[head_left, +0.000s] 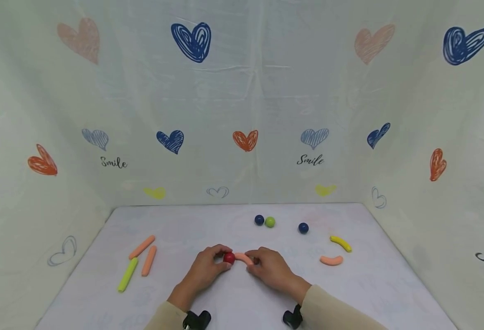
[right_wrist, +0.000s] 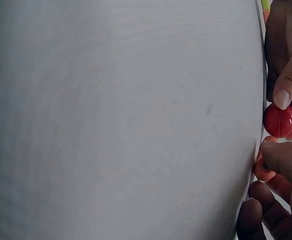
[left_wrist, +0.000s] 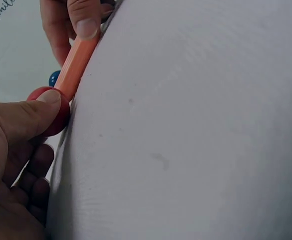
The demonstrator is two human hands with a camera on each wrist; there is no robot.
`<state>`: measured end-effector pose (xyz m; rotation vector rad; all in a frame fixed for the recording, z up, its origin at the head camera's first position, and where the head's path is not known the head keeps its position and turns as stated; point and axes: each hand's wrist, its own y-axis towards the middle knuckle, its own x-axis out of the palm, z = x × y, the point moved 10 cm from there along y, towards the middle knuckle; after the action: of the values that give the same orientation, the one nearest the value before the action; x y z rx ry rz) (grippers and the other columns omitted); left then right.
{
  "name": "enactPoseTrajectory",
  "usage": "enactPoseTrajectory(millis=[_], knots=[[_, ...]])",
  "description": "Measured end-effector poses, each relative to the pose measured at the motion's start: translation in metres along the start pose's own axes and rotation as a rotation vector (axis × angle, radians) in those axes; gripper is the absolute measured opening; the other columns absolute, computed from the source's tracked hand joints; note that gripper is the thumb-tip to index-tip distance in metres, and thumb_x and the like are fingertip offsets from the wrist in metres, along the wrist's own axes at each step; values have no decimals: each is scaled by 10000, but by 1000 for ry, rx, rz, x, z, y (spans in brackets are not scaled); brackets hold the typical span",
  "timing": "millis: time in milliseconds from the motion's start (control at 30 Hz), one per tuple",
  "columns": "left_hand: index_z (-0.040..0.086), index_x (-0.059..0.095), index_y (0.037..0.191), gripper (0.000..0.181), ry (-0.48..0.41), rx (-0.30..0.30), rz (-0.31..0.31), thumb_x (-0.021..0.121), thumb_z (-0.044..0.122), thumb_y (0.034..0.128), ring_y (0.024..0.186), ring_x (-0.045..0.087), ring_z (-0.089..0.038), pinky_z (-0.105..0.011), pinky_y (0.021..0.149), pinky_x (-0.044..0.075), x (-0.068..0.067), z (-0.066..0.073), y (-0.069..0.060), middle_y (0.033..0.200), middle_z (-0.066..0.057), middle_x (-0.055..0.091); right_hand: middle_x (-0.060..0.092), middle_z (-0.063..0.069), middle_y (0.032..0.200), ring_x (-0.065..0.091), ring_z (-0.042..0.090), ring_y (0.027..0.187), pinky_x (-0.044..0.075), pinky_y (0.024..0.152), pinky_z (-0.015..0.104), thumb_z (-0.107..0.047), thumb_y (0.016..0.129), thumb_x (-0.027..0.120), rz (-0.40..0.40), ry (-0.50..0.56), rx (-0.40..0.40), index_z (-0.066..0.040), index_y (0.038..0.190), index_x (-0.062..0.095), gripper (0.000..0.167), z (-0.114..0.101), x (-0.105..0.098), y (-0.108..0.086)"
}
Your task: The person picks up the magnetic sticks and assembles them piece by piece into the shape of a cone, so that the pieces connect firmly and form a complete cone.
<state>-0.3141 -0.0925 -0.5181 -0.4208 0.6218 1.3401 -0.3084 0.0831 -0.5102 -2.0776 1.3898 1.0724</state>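
My left hand (head_left: 203, 270) pinching a red ball (head_left: 229, 258), my right hand (head_left: 274, 270) gripping a curved orange stick (head_left: 242, 258), its end right at the ball, pale worktop (head_left: 242, 302) below

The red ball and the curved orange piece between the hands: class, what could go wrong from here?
First, the red ball is round, so it might roll away if the left hand loosens its pinch. Second, the curved orange piece meets the ball at one end; a crooked push from the right hand could make them slip apart. Third, the green ball lies loose, so bumping the table might set it rolling.
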Motion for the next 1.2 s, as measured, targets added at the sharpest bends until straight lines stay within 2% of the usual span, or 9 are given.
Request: enactPoseTrajectory(millis=[267,600,833,1000,1200], knots=[[174,733,1190,323,-15,0,-5,840,117,890,1167,646,-259,-587,1062,483,0,1,1,1146,12,734,582,-115,833,497,29,727,435,660,232,-196,948,785,14,14,-40,-111,1273,752,337,-2,-3,-1],[194,721,1178,325,3,-32,-34,850,143,884,1181,631,-273,-600,1066,478,3,1,-3,1172,3,717,612,-112,886,509,29,755,441,693,237,-194,950,778,-11,38,-37,-132,1290,750,346,2,-2,-4],[180,714,1178,341,-10,5,-49,867,210,875,1227,626,-306,-619,1084,462,3,5,-7,1214,-24,715,648,-94,951,529,20,811,459,724,239,-191,955,778,-1,46,-41,-121,1270,750,324,3,-3,-5],[156,725,1192,333,5,53,-9,855,193,888,1201,639,-275,-578,1067,493,-1,8,-7,1206,-24,699,648,-85,969,540,46,829,461,729,253,-235,931,811,-12,61,-24,-132,1243,756,333,3,-3,-5],[150,756,1204,335,4,45,28,852,137,883,1128,641,-212,-534,1020,527,-3,5,-5,1135,3,658,652,-103,1027,538,63,854,450,739,256,-320,915,821,-65,64,28,-172,1265,748,387,5,1,-6]])
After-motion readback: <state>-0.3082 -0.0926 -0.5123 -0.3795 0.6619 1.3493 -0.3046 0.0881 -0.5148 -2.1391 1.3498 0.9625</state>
